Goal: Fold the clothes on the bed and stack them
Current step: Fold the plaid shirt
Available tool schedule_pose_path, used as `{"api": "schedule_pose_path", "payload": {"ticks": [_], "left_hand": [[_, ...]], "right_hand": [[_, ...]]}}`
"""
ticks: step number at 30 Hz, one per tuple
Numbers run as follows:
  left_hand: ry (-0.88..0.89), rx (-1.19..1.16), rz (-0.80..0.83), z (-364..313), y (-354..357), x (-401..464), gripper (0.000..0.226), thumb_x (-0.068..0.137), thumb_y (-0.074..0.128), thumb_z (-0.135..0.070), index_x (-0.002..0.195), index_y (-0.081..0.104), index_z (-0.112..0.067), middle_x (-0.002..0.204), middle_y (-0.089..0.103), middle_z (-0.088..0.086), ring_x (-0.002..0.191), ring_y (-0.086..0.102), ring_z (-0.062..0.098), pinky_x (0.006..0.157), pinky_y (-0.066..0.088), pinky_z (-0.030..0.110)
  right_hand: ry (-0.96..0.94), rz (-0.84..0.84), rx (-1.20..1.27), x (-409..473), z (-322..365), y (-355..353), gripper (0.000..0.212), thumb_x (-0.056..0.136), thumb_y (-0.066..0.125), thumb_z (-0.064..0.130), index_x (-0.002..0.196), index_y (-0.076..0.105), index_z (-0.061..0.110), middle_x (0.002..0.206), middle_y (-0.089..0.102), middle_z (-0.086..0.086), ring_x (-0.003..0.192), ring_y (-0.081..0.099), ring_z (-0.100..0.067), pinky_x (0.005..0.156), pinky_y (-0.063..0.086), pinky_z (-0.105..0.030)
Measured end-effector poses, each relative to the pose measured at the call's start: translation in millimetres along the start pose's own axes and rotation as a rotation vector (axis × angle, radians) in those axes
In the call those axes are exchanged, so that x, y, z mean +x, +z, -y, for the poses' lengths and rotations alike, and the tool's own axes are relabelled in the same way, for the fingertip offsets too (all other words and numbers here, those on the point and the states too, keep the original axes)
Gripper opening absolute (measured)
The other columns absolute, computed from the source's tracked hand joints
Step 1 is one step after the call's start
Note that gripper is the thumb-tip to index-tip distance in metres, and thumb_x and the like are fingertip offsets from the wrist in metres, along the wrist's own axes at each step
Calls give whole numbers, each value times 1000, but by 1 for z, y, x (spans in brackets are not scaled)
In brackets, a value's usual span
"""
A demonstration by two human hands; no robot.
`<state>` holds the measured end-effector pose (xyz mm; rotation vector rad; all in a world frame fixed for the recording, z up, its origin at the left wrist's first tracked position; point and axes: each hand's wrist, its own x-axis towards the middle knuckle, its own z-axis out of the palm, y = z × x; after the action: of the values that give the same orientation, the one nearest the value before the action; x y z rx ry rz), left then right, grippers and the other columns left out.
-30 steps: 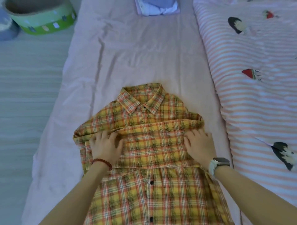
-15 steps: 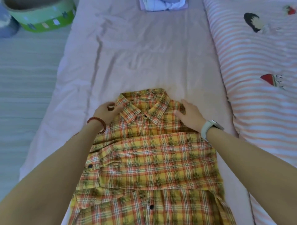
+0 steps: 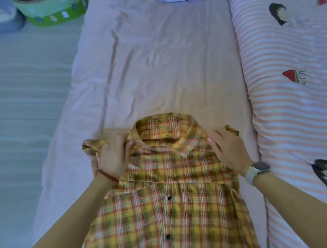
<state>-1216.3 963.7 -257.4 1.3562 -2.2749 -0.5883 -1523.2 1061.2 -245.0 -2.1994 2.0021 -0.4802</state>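
A yellow and orange plaid shirt (image 3: 168, 208) lies button side up on the pink bed sheet (image 3: 159, 62), its collar pointing away from me. My left hand (image 3: 113, 154) grips the shirt's left shoulder beside the collar, fingers curled into the cloth. My right hand (image 3: 228, 150) holds the right shoulder, fingers bent over the fabric. The collar end is lifted off the sheet and bunched between both hands. A folded pale blue garment (image 3: 177, 1) shows only as a sliver at the top edge of the bed.
A pink-and-white striped duvet (image 3: 286, 88) with watermelon prints covers the bed's right side. A green round basket (image 3: 53, 12) and a grey object (image 3: 8, 19) stand on the floor at the upper left. The floor runs along the left of the bed.
Both hands went from pressing the folded sleeves at mid-shirt up to the shoulders, then took hold and raised the collar end toward me.
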Motion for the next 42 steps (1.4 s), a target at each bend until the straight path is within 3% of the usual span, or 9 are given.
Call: {"api": "schedule_pose_path", "payload": {"ticks": [12,15,17,21,26,29,35,39,42], "left_hand": [[231,67,254,-44,-30,-214,36,102,19,-34,99,46,-11,93,67,19,78,61,26,54,54,29],[183,74,454,-46,-30,-257,36,102,17,-36,103,44,-13,99,67,16,78,64,27,54,55,31],[116,142,742,-46,-25,-273,23,101,23,-32,113,39,-20,121,59,14,98,62,31,72,55,39],[-53,263,1042,-36,-18,-279,28,97,41,-27,122,52,-30,151,28,-4,137,26,19,109,24,40],[94,160,578,-45,-24,-233,20,88,53,-19,87,70,-9,100,67,9,94,62,34,74,48,45],[-34,250,357,-39,-21,-194,27,88,51,-20,107,66,-7,114,62,15,106,56,39,82,43,53],[-381,402,554,16,-16,-140,58,92,37,-54,142,33,-26,149,32,2,140,17,25,112,4,52],[-379,455,647,31,-19,-133,63,87,32,-63,132,46,-21,132,51,9,127,39,29,110,9,51],[-237,414,414,27,-23,-137,60,83,38,-58,106,58,-7,98,64,16,94,57,34,92,30,46]], "right_hand": [[-139,282,24,-192,64,-29,54,101,26,27,90,72,3,82,64,-19,61,60,-31,49,49,-33],[-134,323,-41,-230,75,-31,24,93,53,20,86,73,8,82,66,-18,63,62,-31,51,50,-34],[-97,503,-84,-246,83,-26,21,74,77,18,95,72,18,92,66,-11,77,64,-28,59,52,-39],[77,973,-151,-263,92,-13,42,99,30,36,140,36,33,135,42,2,123,38,-20,96,30,-40],[86,470,-25,-222,99,-14,30,78,67,4,107,67,10,99,63,-13,88,61,-33,71,48,-45],[266,250,-69,-187,88,-18,31,76,66,-1,107,65,5,104,61,-18,95,59,-39,78,46,-50],[992,235,272,-145,37,-12,48,98,42,29,139,36,5,138,44,-15,127,40,-32,105,35,-42],[1094,212,428,-146,25,-10,34,96,47,29,118,50,3,89,52,3,77,50,-16,63,37,-25],[1015,-41,360,-150,25,-14,22,96,48,25,104,51,4,79,45,8,74,44,-18,60,28,-25]]}}
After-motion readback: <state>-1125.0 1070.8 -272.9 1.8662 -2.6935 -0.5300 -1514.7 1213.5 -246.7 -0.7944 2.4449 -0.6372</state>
